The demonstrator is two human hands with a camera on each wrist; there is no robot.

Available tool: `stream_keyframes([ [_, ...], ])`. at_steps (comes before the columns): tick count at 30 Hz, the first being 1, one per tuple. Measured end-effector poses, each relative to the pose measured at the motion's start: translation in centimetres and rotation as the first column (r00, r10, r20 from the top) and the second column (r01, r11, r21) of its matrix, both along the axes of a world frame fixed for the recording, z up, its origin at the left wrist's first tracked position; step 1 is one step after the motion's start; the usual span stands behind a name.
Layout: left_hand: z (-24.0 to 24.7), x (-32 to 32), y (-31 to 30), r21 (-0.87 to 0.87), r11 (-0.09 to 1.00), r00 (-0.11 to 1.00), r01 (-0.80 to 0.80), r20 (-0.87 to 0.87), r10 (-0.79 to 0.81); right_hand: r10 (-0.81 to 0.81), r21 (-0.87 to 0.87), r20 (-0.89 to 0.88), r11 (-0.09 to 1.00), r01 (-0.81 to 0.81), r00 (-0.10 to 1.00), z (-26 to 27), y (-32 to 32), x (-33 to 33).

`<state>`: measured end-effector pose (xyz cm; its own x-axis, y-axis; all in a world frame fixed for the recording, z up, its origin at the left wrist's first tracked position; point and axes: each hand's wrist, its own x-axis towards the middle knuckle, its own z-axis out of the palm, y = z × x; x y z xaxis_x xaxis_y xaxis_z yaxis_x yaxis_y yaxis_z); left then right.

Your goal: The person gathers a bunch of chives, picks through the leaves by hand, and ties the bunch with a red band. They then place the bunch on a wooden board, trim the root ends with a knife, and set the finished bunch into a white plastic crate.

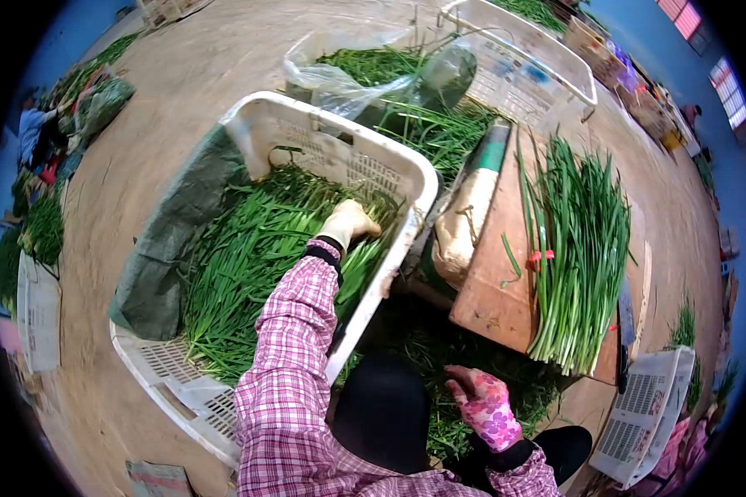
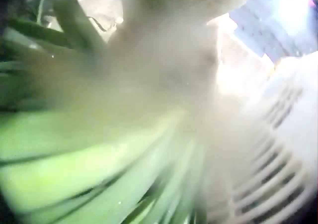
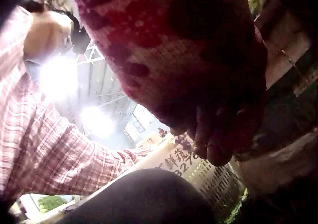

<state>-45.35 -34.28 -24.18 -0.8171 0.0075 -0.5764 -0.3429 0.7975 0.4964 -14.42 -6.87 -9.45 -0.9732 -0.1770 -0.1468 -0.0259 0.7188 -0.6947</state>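
Observation:
The left hand (image 1: 350, 222), in a pale glove, reaches into a white crate (image 1: 427, 186) and grips green leafy stalks (image 1: 249, 248) near their pale ends. In the left wrist view, stalks (image 2: 94, 169) fan out close to the lens, and the hand is blurred. Lower right, the right hand (image 1: 487, 410) wears a pink floral glove, fingers loosely curled, holding nothing; the right wrist view shows this glove (image 3: 184, 60) from close up. On a brown board (image 1: 493, 290) lies a bunch of long green stalks (image 1: 584, 257), beside a red band (image 1: 541, 256).
A knife (image 1: 626, 315) lies at the board's right edge. Behind the crate stands a plastic-lined container (image 1: 307, 70) of greens, with another white crate (image 1: 584, 74) beside it. Loose greens (image 1: 456, 414) cover the floor below. Stacked crates (image 1: 642, 414) stand lower right.

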Motion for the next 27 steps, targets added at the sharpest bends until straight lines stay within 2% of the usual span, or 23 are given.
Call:
stream_keyframes([
  [2,-0.3,0.7,-2.4,0.368,0.923,0.990,-0.114,-0.040,0.138,-0.012,0.004,0.001,1.000,0.012,1.000,0.3,-0.4,-0.7],
  [3,-0.3,1.3,-3.4,0.534,0.831,0.977,-0.154,-0.042,0.208,-0.019,0.004,0.003,1.000,0.019,1.000,0.4,-0.6,-1.2],
  [4,-0.3,1.7,-4.2,0.680,0.711,0.963,-0.176,-0.033,0.269,0.009,-0.012,-0.113,1.000,-0.011,0.994,0.6,-1.0,-1.9],
  [7,-0.7,2.5,-4.5,0.791,0.609,0.973,-0.054,-0.095,0.210,0.016,-0.005,-0.139,1.000,-0.016,0.990,1.7,-2.9,-4.0],
  [8,-1.0,2.6,-4.3,0.804,0.593,0.970,-0.049,-0.102,0.219,-0.001,-0.047,-0.155,0.999,-0.007,0.988,1.8,-3.6,-4.6],
  [9,0.0,2.9,-4.1,0.764,0.642,0.973,-0.060,-0.098,0.207,-0.016,-0.086,-0.170,0.996,0.002,0.985,1.7,-4.2,-5.2],
  [11,1.3,3.7,-4.1,0.785,0.613,0.951,-0.083,-0.123,0.285,-0.090,-0.226,-0.143,0.973,0.056,0.986,1.9,-5.2,-6.4],
  [13,0.5,4.2,-5.6,0.830,0.546,0.916,-0.115,-0.124,0.382,-0.190,-0.417,-0.046,0.896,0.153,0.981,2.5,-6.6,-8.1],
  [14,-0.2,4.8,-6.1,0.890,0.432,0.888,-0.144,-0.076,0.453,-0.192,-0.384,-0.038,0.909,0.163,0.981,3.6,-7.4,-9.2],
  [17,0.7,6.7,-6.8,0.914,0.397,0.871,-0.082,-0.128,0.474,-0.223,-0.565,0.070,0.794,0.223,0.972,1.8,-10.3,-13.5],
  [19,-0.1,7.2,-7.1,0.899,0.438,0.854,0.015,-0.239,0.462,-0.152,-0.357,0.187,0.910,0.211,0.971,1.8,-12.7,-17.3],
  [20,0.0,7.5,-7.1,0.912,0.411,0.855,0.018,-0.227,0.467,-0.093,-0.217,0.119,0.969,0.117,0.989,0.5,-13.5,-19.6],
  [21,0.3,7.8,-7.1,0.923,0.383,0.855,0.022,-0.216,0.471,-0.052,-0.170,0.071,0.983,0.064,0.996,-1.7,-14.3,-21.3],
  [22,0.9,8.3,-7.2,0.906,0.422,0.856,0.011,-0.226,0.464,-0.011,-0.119,0.022,0.993,0.014,1.000,-3.8,-15.2,-23.0],
  [23,0.1,8.3,-7.5,0.904,0.423,0.853,0.062,-0.268,0.447,-0.001,-0.171,-0.016,0.985,-0.002,1.000,-5.9,-15.9,-24.3],
  [24,0.2,8.2,-7.3,0.895,0.425,0.832,0.132,-0.333,0.443,0.110,-0.212,-0.024,0.971,-0.113,0.994,-5.7,-16.8,-24.8],
  [25,0.3,8.2,-7.3,0.881,0.428,0.806,0.199,-0.396,0.440,0.133,-0.180,0.142,0.978,-0.106,0.981,-5.4,-17.0,-25.2],
  [27,0.7,9.2,-8.3,0.921,0.369,0.866,0.125,-0.283,0.413,0.115,-0.178,0.223,0.981,-0.076,0.968,-5.0,-16.5,-25.0],
])
